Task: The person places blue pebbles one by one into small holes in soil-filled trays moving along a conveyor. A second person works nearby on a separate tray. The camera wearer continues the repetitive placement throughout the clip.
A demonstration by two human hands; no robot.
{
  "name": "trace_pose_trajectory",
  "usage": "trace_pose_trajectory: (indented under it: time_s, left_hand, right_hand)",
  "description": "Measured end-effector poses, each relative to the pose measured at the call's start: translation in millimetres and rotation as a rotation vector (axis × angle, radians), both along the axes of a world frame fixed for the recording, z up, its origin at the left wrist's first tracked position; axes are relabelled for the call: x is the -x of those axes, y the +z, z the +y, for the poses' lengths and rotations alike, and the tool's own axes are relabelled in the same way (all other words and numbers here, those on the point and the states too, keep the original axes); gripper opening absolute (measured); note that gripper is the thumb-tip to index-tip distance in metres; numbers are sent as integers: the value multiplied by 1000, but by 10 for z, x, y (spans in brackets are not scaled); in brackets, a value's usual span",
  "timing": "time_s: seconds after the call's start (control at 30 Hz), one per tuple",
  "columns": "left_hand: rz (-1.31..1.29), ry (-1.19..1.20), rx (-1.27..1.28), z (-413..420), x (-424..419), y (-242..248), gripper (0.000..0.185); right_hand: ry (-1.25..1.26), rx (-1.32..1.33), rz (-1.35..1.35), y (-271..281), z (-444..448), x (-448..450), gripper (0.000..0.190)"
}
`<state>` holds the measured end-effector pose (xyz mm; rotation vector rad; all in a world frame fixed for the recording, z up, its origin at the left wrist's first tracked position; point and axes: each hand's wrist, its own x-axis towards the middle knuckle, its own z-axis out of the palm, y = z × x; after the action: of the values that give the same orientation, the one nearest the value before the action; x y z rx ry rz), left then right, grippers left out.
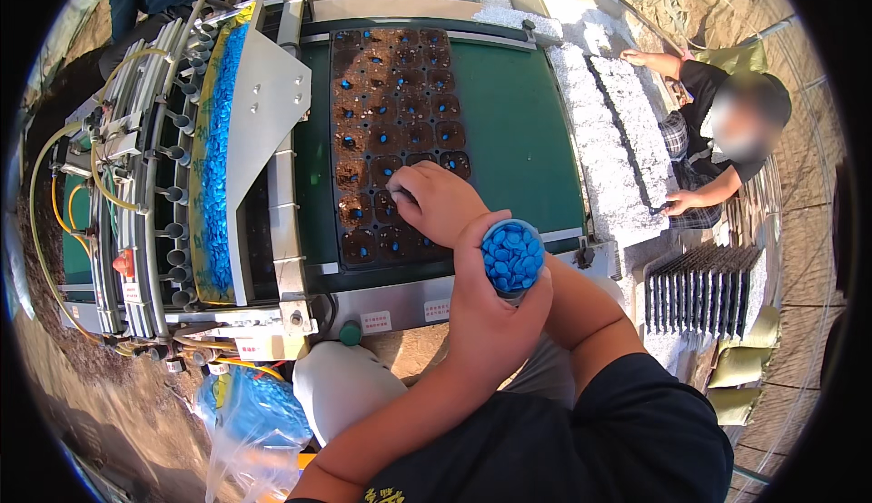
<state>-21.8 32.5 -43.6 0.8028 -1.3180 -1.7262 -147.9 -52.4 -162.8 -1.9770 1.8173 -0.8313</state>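
My left hand [492, 305] grips a cup [512, 293] filled with blue-coated seeds [512, 256]. My right arm crosses behind it, and my right hand [436, 202] is over a black seedling tray [453, 193], fingers bent downward. Its fingertips are partly hidden, so whether they pinch a seed is unclear. Dark soil fills the tray's cells, and most visible ones show a blue seed [383, 138] on top. Beneath the tray runs a green conveyor belt [514, 114].
Left of the tray stands a seeding machine with nozzles [176, 193] and a trough of blue seeds [219, 162]. A green button [350, 333] sits on the frame. At right, a person [708, 121] handles a tray covered in white granules [630, 128]. Stacked black trays [702, 298] stand nearby.
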Motion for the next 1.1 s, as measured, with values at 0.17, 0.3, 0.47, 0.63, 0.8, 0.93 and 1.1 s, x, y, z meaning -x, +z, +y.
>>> trace_pose_trajectory:
  time_s: [0.17, 0.3, 0.47, 0.63, 0.8, 0.93, 1.1]
  left_hand:
    - [1, -50, -90, 6, 0, 1, 73]
    - [-20, -64, -102, -25, -26, 19, 73]
    - [-58, -75, -78, -23, -54, 69, 72]
    - [-54, -88, -102, -44, -62, 80, 74]
    - [-22, -83, -126, -58, -101, 115, 75]
    - [-19, -89, -139, -75, -123, 146, 76]
    - [-24, -72, -108, -91, -120, 147, 78]
  right_hand:
    - [-169, 280, 9, -242, -988, 646, 13]
    - [-189, 257, 116, -433, -1285, 848, 12]
    - [-440, 133, 80, -422, -1380, 965, 10]
    - [-483, 44, -432, -371, -1669, 1084, 19]
    - [-352, -48, -375, -331, -1920, 1190, 20]
    - [-256, -16, -174, -339, -1982, 1209, 16]
    - [-171, 75, 68, -392, -1992, 1215, 13]
